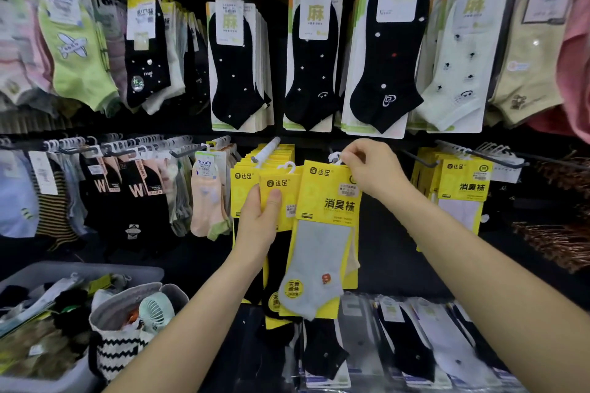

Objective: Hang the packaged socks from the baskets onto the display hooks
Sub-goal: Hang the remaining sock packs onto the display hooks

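Holding 达足 sock packs point(329, 198): left hand point(258, 220), right hand point(373, 169).

A mint-green fan point(156, 309) lies in the mouth of a grey bag point(118, 351) with black zigzag bands, near left. Just left of the bag lies brown fluff point(38, 348). At the right edge, brown dried twigs point(555, 242) jut in.
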